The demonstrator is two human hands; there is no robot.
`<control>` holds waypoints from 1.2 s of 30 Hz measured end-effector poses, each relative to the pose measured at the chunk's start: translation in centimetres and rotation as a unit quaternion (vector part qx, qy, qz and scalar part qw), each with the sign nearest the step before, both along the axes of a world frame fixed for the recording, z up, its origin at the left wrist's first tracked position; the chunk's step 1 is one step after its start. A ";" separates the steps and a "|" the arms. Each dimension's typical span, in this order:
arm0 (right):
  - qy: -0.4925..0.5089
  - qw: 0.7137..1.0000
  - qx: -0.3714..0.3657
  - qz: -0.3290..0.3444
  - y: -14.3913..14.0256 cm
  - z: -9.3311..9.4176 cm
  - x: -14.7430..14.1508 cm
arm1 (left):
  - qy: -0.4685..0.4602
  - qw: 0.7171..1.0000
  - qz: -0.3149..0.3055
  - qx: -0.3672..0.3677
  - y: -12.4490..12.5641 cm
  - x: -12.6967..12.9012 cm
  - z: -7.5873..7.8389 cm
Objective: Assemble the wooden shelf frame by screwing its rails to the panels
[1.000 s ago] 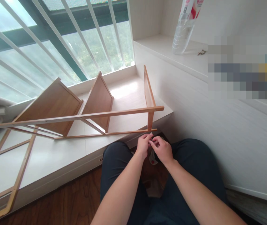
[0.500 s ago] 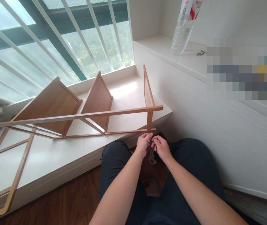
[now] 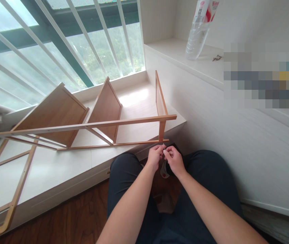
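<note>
Both hands meet just under the near end of the light brown wooden shelf frame [image 3: 91,127], and they are busy with one tiny thing. The left hand [image 3: 155,156] and the right hand [image 3: 174,159] each press finger and thumb together on a small thin silver metal screw [image 3: 164,146], which sticks up between the fingertips. It is held up close to the bottom wooden rail, near the short upright post at the corner, so the little piece sits right by the wood. Using two hands likely helps, because such a small piece could slip away. The frame lies on its side on the wide white window ledge [image 3: 134,101], so its end points toward the person and is easy to reach while sitting. Three flat brown boards stand up inside the frame, leaning a bit. A second flat wooden frame [image 3: 9,189] lies on the ledge at the left, well apart from the hands. The person sits with knees in dark blue trousers [image 3: 205,169] on a dark brown wooden floor [image 3: 70,217]. Something small and dark with white and red lies on the floor under the hands, but it is too hidden to name. Behind the ledge is a big window with white bars [image 3: 83,37]. On a higher white shelf at the right stands a clear plastic bottle [image 3: 197,34], with a few small dark screws [image 3: 217,58] beside it.
</note>
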State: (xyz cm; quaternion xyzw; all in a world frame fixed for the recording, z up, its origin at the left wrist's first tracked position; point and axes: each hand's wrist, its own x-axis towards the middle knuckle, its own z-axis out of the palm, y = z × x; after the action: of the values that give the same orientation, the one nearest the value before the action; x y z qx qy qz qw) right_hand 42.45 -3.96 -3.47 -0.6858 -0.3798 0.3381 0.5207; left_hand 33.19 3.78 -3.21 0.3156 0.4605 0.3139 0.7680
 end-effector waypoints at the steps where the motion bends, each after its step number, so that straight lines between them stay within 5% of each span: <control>1: -0.014 1.000 0.000 0.000 0.0 0.1 0.0 | -0.001 1.000 0.001 -0.001 0.0 0.0 0.0; 22: -0.275 0.959 -0.066 0.000 -0.1 0.4 -0.3 | -0.013 1.000 0.017 0.000 0.0 0.0 0.4; 36: -0.123 0.992 -0.010 0.005 0.1 0.4 0.1 | 0.006 1.000 0.009 0.010 0.3 -0.1 -0.2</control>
State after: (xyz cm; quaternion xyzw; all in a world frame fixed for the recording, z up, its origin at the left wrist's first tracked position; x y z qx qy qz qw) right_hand 42.58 -3.87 -3.02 -0.7253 -0.4413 0.2577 0.4613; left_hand 33.12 4.05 -3.44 0.3208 0.4648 0.3235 0.7592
